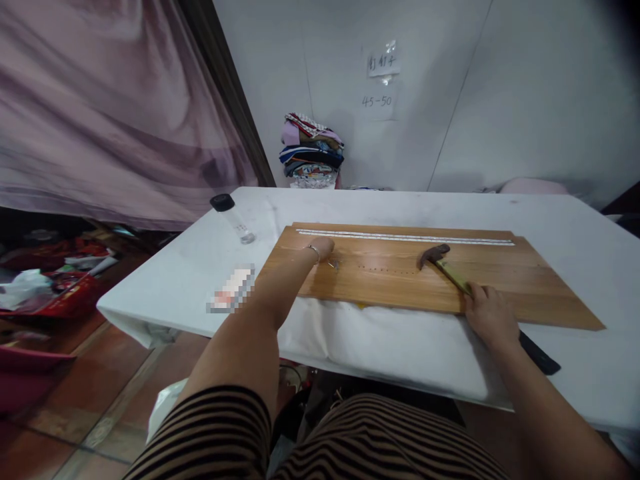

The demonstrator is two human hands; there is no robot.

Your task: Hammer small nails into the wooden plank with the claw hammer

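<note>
A long wooden board (500, 277) lies on a white-covered table (380, 203). My left hand (316, 251), with a ring on one finger, rests on the board's left end, fingers pinched together beside a small nail (333, 265). My right hand (487, 308) is closed round the yellow handle of a hammer (443, 260); the hammer's head rests on the board near a row of small dots. A pale strip (405, 237) runs along the board's far edge.
A clear vial with a black cap (233, 217) stands on the table at the left. Folded clothes (311, 152) are stacked against the white wall behind. A pink curtain hangs at the left, with red clutter (60, 280) on the floor below.
</note>
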